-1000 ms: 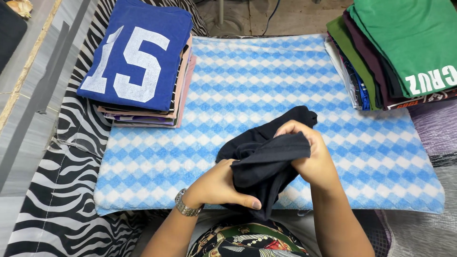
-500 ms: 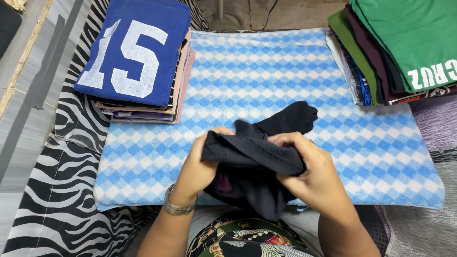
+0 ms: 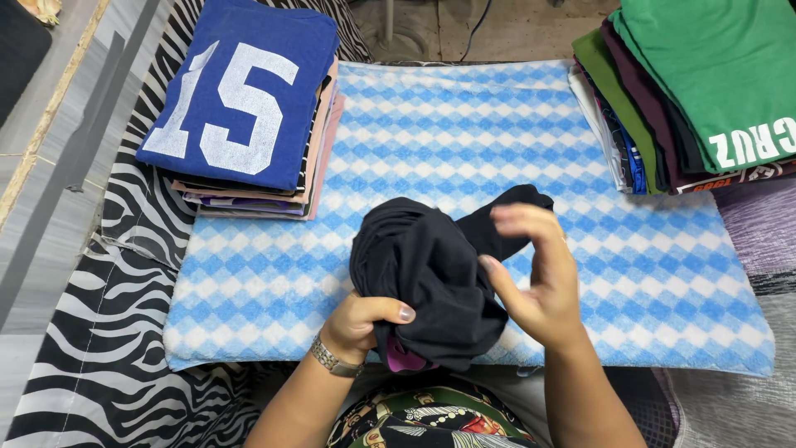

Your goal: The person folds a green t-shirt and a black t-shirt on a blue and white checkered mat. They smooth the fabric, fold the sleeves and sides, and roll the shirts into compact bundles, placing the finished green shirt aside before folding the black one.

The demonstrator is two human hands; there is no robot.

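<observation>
A blue-and-white checked pad [image 3: 647, 274] is filling mid-frame, lying over zebra-print fabric [image 3: 108, 365]. At upper left a folded stack [image 3: 249, 178] is sitting topped by a blue jersey [image 3: 240, 83]; at upper right another stack [image 3: 663, 124] is lying under a green shirt [image 3: 721, 58]. No containers are showing. At lower centre the black garment [image 3: 431, 265] is hanging bunched: soft, light, limp, probably best gathered by a fold. The left hand [image 3: 365, 319] is clenching its underside; the right hand [image 3: 539, 278], fingers loosely spread, is touching its side.

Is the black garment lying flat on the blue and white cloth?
No, the black garment is bunched up, gripped by the left hand above the blue and white cloth.
</observation>
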